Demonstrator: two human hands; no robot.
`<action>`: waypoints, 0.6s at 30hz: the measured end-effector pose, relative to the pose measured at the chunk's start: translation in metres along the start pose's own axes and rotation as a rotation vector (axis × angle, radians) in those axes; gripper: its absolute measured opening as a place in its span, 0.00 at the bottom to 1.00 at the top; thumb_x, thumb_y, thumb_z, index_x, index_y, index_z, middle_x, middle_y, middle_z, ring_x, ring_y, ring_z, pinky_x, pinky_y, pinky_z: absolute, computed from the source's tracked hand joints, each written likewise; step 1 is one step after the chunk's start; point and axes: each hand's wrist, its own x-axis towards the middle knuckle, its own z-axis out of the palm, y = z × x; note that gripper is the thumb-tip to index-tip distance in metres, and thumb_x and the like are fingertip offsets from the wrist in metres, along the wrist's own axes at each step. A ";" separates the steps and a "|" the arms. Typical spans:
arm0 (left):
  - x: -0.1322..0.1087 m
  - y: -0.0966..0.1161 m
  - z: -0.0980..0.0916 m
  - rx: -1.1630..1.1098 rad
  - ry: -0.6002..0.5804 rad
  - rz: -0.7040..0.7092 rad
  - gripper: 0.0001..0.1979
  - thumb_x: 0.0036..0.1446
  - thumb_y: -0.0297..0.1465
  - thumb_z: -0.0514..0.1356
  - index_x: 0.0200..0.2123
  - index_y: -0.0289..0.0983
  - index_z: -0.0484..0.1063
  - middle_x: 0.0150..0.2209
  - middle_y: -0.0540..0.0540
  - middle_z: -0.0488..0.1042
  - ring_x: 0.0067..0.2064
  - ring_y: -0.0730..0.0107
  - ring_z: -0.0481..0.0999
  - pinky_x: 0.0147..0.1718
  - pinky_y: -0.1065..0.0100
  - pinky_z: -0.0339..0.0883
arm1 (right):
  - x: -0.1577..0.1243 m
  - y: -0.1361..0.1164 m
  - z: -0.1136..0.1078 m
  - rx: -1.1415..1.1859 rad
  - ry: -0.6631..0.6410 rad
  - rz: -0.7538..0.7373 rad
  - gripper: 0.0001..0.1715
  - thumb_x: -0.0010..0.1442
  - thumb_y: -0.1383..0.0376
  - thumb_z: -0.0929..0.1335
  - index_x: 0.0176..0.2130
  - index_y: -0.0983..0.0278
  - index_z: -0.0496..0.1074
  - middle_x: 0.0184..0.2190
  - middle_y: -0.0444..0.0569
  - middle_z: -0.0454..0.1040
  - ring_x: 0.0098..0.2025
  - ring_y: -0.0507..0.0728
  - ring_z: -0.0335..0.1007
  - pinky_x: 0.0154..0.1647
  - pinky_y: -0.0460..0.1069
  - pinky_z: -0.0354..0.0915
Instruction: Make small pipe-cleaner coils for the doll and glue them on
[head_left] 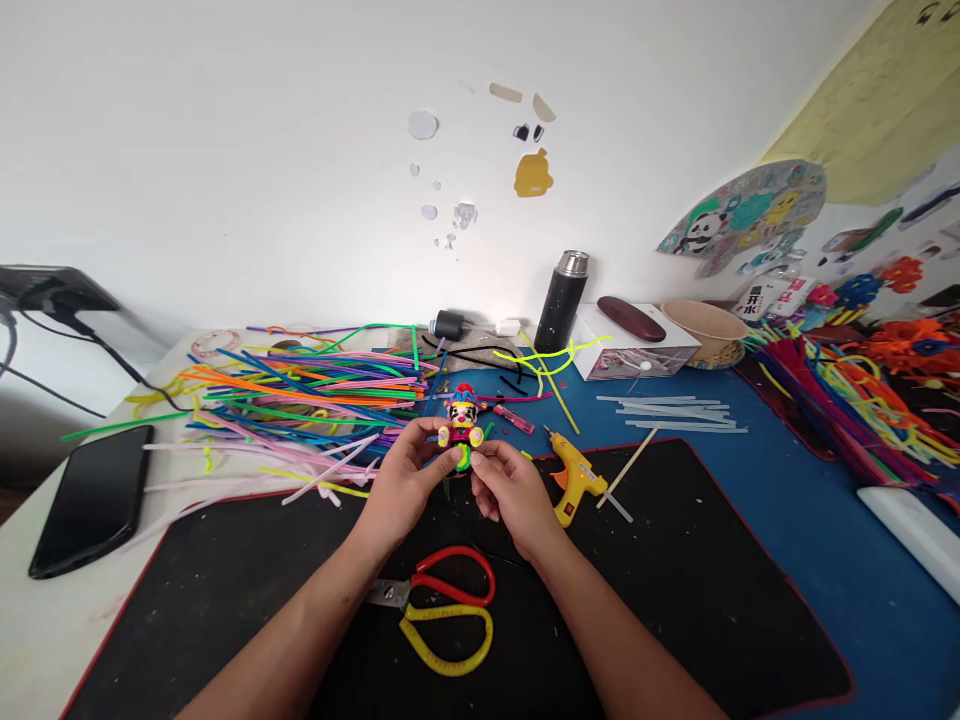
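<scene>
Black matting [675,560] spreads broadest, reaching round to six o'clock of the figure [461,433]. The left hand [409,482] and right hand [515,490] pinch that figure from either side at the middle of the view, thumbs at its green base; too firm a squeeze might crush or loosen its parts. Scissors [442,611] lie at six o'clock, their blades partly hidden by the left forearm [300,620], so a careless drop of that arm could mean a nick. Should the glue gun [574,475], between three and four o'clock, be hot, which I cannot tell, a sideways swing of the right hand could bring a burn. Past two o'clock, a bottle [756,300] bears Chinese characters, 开水 readable among them; the scissors' yellow handle and the gun's sticker carry print too small to read.
</scene>
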 end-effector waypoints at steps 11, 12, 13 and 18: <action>0.003 0.006 -0.004 -0.030 0.094 -0.014 0.22 0.50 0.41 0.78 0.44 0.41 0.75 0.44 0.48 0.78 0.47 0.61 0.80 0.46 0.63 0.74 | -0.002 -0.001 -0.003 -0.011 0.007 0.009 0.25 0.56 0.48 0.75 0.42 0.64 0.74 0.20 0.37 0.70 0.15 0.47 0.59 0.13 0.43 0.47; 0.004 0.006 -0.006 -0.031 0.110 -0.011 0.22 0.50 0.41 0.78 0.44 0.41 0.75 0.43 0.48 0.78 0.46 0.62 0.79 0.45 0.64 0.74 | -0.002 -0.001 -0.003 -0.012 0.006 0.009 0.24 0.56 0.48 0.75 0.42 0.64 0.75 0.21 0.37 0.70 0.15 0.48 0.59 0.13 0.43 0.47; 0.005 0.006 -0.007 -0.033 0.124 -0.006 0.22 0.49 0.41 0.78 0.44 0.41 0.75 0.43 0.49 0.78 0.45 0.63 0.79 0.44 0.65 0.74 | -0.002 -0.001 -0.003 -0.014 0.003 0.008 0.23 0.57 0.49 0.74 0.42 0.64 0.75 0.21 0.38 0.70 0.15 0.48 0.59 0.14 0.43 0.47; 0.009 0.007 -0.013 -0.039 0.163 0.014 0.22 0.49 0.41 0.78 0.42 0.41 0.75 0.43 0.50 0.78 0.44 0.65 0.78 0.43 0.66 0.74 | -0.003 -0.003 0.000 -0.038 -0.014 -0.004 0.19 0.57 0.52 0.72 0.41 0.64 0.76 0.19 0.37 0.68 0.15 0.48 0.58 0.14 0.43 0.47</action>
